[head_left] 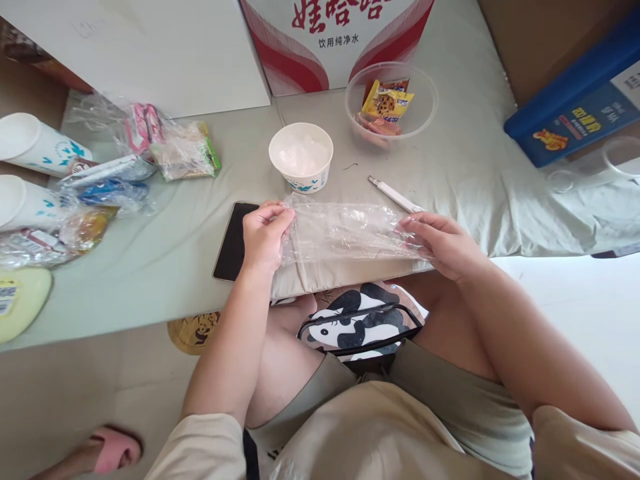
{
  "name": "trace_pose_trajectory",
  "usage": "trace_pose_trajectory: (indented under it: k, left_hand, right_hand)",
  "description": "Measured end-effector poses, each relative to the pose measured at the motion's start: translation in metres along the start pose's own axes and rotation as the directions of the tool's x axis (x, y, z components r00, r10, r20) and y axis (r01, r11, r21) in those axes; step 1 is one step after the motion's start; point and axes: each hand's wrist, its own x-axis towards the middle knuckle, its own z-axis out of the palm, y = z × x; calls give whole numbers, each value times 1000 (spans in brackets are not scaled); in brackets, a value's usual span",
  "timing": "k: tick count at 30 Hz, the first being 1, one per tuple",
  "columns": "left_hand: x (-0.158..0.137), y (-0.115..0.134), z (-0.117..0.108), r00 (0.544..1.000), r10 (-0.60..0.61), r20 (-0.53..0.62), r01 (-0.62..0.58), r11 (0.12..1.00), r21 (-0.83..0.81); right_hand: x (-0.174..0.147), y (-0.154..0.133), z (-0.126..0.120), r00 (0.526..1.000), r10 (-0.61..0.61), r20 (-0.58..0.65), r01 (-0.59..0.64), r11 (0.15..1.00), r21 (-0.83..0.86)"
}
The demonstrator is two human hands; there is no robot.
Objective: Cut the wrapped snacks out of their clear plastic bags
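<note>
A clear plastic bag [345, 230] is stretched sideways between my two hands, just above the table's front edge. My left hand [269, 230] pinches its left end between thumb and fingers. At the other end, my right hand [440, 240] has its fingers closed on the bag's edge. Right behind the bag stands a white paper bowl [301, 160] with something whitish and translucent inside. A white pen-like utility knife [395, 193] lies near my right fingers. Partly covered by my left hand is a black phone [231, 243] lying flat.
A clear round tub [425, 110] holds wrapped snacks. Packaged snacks [185, 150] and paper cups [35, 143] lie at the left. A red-and-white carton [340, 60] stands behind, a blue box [575, 100] at right. A person's foot in a pink slipper [117, 448] shows below.
</note>
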Motion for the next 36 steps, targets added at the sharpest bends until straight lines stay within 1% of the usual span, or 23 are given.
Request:
trace_pose_trajectory:
  k: [2,5,8,11,17,20,23,25,29,32,34,36]
  left_hand:
    - [-1,1,1,1000,-21,-2,21,1000,-1]
    - [-2,2,2,999,-40,14,40,999,9]
    - [-3,2,2,998,-61,33,60,998,24]
    - [-3,2,1,995,-86,41,85,996,27]
    - [-1,3,-1,997,-69,16,69,997,37]
    - [-1,3,-3,998,-57,-1,57,998,39]
    - [0,2,-4,999,-45,3,44,998,41]
    - [-1,2,-4,999,-40,13,40,998,42]
    - [-2,3,-2,998,-55,28,54,998,26]
    - [-2,4,-2,998,-61,26,60,998,19]
    - [-2,5,-2,998,-66,16,65,998,18]
    - [-2,6,-2,997,-77,13,77,997,24]
  right_hand:
    - [3,0,1,996,-29,-84,32,999,33]
    - [7,2,2,973,-83,-216,102,992,75]
    - [10,3,1,954,-133,-268,160,984,79]
    - [8,3,0,966,-124,-227,143,987,70]
    - [0,0,2,998,-15,-66,12,999,-44]
    - [-2,2,0,997,73,29,-69,993,-97]
    - [-1,4,-3,991,122,63,-114,987,-112]
    - [0,5,-4,993,109,52,-102,987,-121]
    - [0,3,-3,1000,-5,26,8,993,-119]
    - [-1,2,-1,999,-32,38,36,993,-113]
    - [1,4,-2,998,-57,7,57,993,-106]
    - [4,8,-3,991,-122,-52,116,988,-101]
